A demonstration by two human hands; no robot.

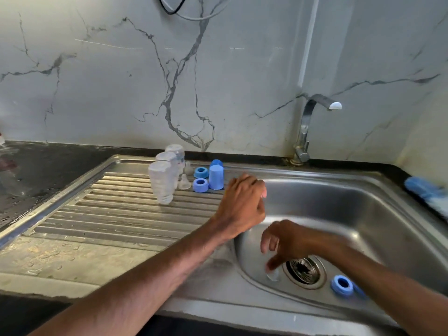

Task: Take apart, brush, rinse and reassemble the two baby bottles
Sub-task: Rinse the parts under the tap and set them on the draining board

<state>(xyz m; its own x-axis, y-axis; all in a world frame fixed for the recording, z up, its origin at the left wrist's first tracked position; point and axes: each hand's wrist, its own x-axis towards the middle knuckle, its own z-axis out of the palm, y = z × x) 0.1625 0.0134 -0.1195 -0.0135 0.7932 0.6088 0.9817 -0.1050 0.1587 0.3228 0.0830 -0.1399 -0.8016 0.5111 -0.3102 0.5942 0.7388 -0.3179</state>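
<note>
Three clear bottles (162, 181) stand upside down on the steel drainboard (101, 214). Beside them are two clear teats (184, 183), two blue rings (200, 185) and two blue caps (216, 177). My left hand (242, 202) hovers over the basin's left rim with its fingers loosely curled and nothing visible in it. Down in the basin, my right hand (283, 241) reaches to a clear teat (274, 275) beside the drain (304, 270), and its fingertips pinch the teat's top. The hand is blurred. Another blue ring (342, 285) lies on the basin floor, with a blue part half hidden under my right forearm.
The tap (312, 110) stands at the back of the sink, with its spout over the basin and no water running. A blue and white brush or cloth (426, 192) lies on the dark counter at the right. The wet counter (36, 170) runs along the left.
</note>
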